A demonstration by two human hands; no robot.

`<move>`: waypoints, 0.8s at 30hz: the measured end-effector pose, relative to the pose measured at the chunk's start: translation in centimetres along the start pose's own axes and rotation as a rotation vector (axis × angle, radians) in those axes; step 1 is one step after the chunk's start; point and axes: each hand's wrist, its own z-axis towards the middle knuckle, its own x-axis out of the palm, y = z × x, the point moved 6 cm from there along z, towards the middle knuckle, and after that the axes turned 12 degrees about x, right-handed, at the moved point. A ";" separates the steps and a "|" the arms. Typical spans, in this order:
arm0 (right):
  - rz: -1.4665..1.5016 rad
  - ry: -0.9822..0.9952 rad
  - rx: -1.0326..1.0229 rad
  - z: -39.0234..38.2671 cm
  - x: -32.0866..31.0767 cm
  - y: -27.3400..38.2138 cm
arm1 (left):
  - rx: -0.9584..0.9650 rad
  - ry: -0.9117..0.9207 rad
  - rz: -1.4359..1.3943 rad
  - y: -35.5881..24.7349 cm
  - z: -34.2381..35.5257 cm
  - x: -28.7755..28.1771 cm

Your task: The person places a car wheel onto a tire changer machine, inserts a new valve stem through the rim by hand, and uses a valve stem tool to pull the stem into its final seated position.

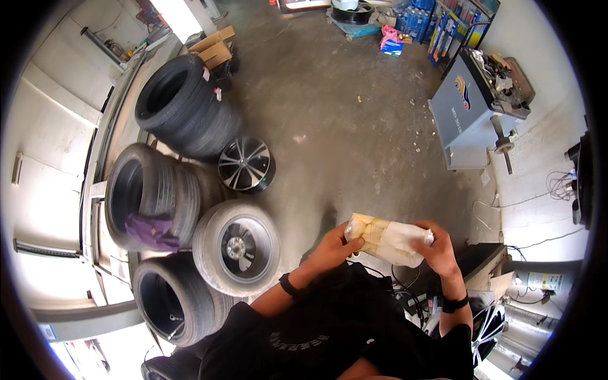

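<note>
Between my two hands is a white and pale yellow package (391, 239) in clear, crinkled plastic wrap, held in front of my body. My left hand (332, 247) grips its left end, with the thumb on top. At the other end my right hand (439, 249) is closed around the wrapping, its fingers partly blurred. What the package contains cannot be made out.
Stacked tires (190, 117) line the left side, and a purple cloth (152, 232) lies over some. A wheel with a tire (236, 248) and a bare alloy rim (246, 164) sit beside them. A grey wheel-balancing machine (465, 104) stands at the right wall.
</note>
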 end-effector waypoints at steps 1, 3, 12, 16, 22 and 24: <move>0.007 0.004 -0.009 1.2 -0.6 0.7 | 0.005 0.028 0.015 -0.2 2.4 -0.5; 0.015 0.019 -0.011 3.3 -2.0 2.1 | 0.006 0.075 0.033 -0.8 7.0 -1.6; 0.124 -0.087 0.030 11.8 -9.4 5.4 | -0.032 0.223 0.192 -4.1 24.3 -1.4; -0.034 -0.219 0.073 16.1 -16.1 5.5 | -0.120 0.225 0.181 -3.3 32.0 1.5; 0.001 -0.096 0.033 22.9 -27.4 8.1 | -0.087 0.187 0.091 -0.7 44.0 7.2; 0.117 -0.053 0.010 24.7 -31.2 8.7 | -0.091 0.178 0.086 -1.0 47.7 9.3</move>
